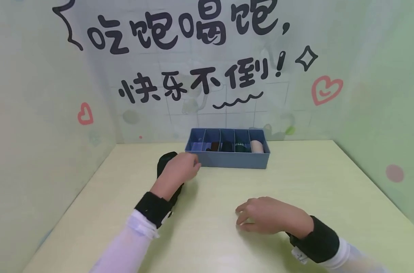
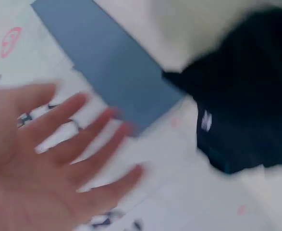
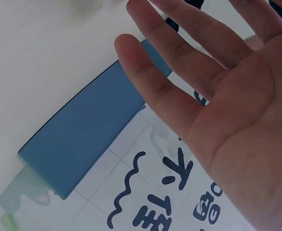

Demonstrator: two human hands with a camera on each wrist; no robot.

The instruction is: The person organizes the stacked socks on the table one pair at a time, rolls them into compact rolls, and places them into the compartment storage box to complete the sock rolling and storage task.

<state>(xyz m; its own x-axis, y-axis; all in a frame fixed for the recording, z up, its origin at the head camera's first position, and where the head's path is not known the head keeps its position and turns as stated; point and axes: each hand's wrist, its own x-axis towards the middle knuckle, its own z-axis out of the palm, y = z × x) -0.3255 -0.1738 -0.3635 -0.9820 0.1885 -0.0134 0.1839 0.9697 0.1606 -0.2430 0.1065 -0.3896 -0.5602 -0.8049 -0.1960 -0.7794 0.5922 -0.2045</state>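
Note:
My left hand (image 1: 180, 167) is over the left part of the table, close to the front left corner of a blue divided box (image 1: 232, 160). Its fingers are spread and bare of any object in the left wrist view. Partly hidden by that hand and wrist is a black cloth item (image 1: 164, 160), which shows a small pale mark in the left wrist view. My right hand (image 1: 272, 215) hovers low above the table's near right, fingers loosely bent. From the right wrist, its palm (image 3: 246, 120) holds nothing.
Inside the box's compartments are a pale pink roll (image 1: 256, 146), a dark green roll with lettering (image 1: 241, 147), a black roll (image 1: 227, 146) and a small brown thing (image 1: 215, 146). Behind the box rises a wall with black lettering (image 1: 205, 81). The pale table (image 1: 207, 197) runs between side walls.

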